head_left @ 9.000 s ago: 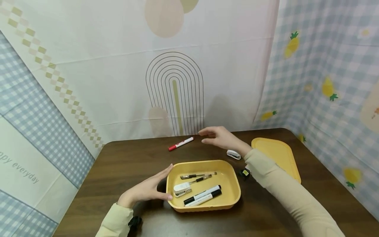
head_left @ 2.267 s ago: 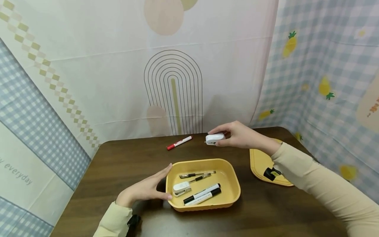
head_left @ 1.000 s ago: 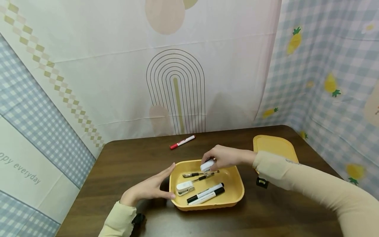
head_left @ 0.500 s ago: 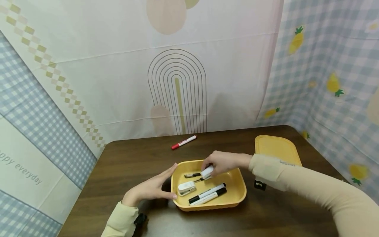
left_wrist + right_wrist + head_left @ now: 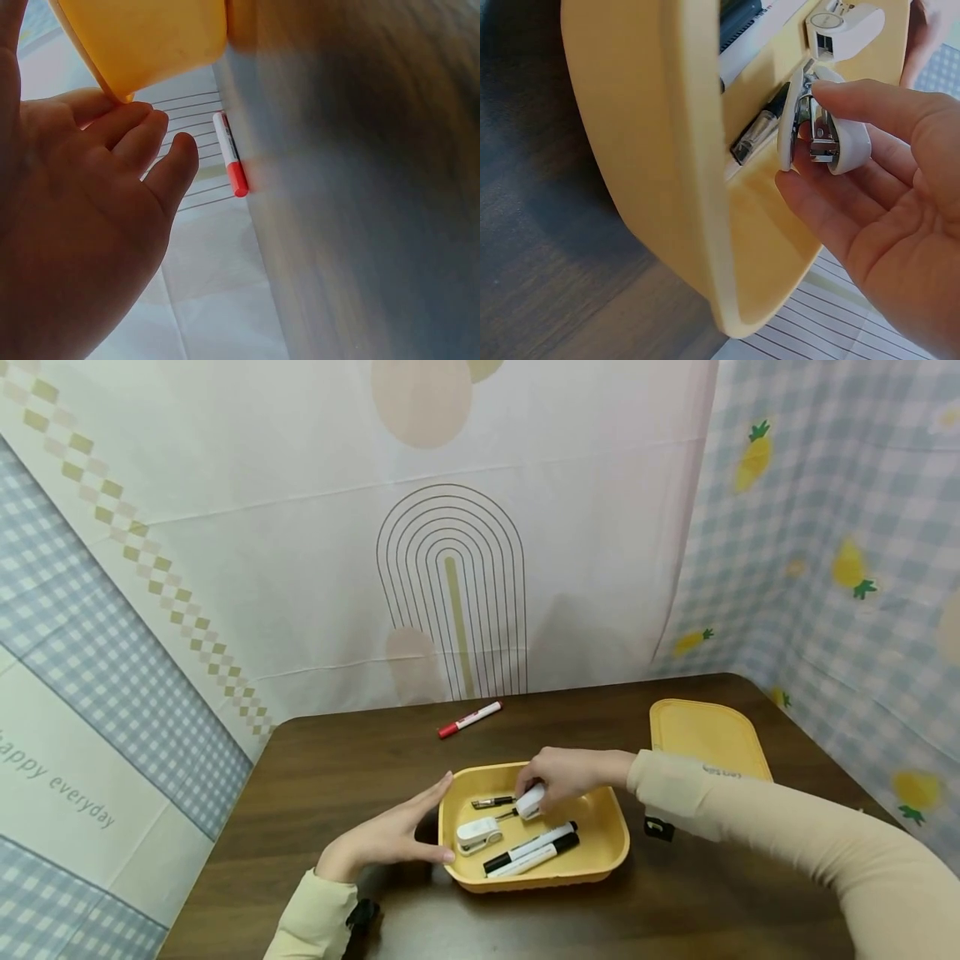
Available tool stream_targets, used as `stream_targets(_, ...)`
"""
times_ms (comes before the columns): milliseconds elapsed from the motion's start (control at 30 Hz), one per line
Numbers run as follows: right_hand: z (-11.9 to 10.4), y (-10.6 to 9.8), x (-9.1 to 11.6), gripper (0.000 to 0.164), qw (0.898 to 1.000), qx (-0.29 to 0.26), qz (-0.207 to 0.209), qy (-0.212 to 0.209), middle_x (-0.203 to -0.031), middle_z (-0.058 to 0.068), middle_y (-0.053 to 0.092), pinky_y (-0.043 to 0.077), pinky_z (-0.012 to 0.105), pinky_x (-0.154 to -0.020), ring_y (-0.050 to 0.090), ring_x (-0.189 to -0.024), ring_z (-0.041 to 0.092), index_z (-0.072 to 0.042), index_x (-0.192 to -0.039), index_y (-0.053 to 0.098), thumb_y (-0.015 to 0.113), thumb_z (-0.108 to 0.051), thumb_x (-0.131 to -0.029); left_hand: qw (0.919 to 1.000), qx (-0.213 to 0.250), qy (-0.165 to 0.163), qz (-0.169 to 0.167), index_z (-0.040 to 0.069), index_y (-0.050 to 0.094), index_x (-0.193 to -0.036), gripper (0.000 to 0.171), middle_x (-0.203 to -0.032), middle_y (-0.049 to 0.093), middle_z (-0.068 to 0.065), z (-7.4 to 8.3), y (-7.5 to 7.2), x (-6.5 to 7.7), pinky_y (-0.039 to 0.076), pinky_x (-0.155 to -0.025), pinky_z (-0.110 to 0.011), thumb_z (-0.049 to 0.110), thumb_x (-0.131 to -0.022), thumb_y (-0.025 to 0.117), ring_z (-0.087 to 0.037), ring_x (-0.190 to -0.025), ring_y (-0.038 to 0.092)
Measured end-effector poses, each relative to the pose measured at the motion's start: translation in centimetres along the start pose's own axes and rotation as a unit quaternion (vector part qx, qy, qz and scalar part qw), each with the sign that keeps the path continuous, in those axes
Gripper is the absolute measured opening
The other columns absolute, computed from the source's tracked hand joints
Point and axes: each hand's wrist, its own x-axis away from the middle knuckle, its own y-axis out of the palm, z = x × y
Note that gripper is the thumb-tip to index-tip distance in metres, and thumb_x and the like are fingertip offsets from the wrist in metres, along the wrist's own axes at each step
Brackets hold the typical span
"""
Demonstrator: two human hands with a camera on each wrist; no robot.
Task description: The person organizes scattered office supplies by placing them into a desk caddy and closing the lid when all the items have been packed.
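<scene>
My right hand pinches a small white stapler between thumb and fingers, inside the yellow bin. Below the held stapler lie thin black pens, partly covered by it in the head view. A second white stapler rests at the bin's left side, and two white markers with black caps lie side by side at the front. Against the bin's left wall my left hand rests with thumb and fingers spread, fingertips at the rim; the left wrist view shows its palm.
A red-capped white marker lies on the dark wooden table behind the bin. To the right is a flat yellow lid, partly behind the right sleeve. Patterned cloth hangs along the table's back edge.
The right hand picked up the stapler from the table behind the bin, carried it over and lowered it into the bin. The left hand has stayed at the bin's left side.
</scene>
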Motion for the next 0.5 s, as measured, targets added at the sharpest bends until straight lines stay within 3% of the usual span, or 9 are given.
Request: stream_targets(500,0.27,0.69,-0.09,0.031,0.999,-0.001,-0.039,0.015,-0.096,-0.012,0.066,0.05,0.023,-0.076,0.059,-0.085,0.006,-0.017,-0.109,0.073,0.075,0.0,-0.083,1.0,0.004,-0.008,-0.004,0.022,0.006,-0.164,0.111,-0.169,0.006,0.0,0.33,-0.18,-0.06,0.02,-0.12,-0.051,0.053,-0.085,0.077,-0.017,-0.152,0.01)
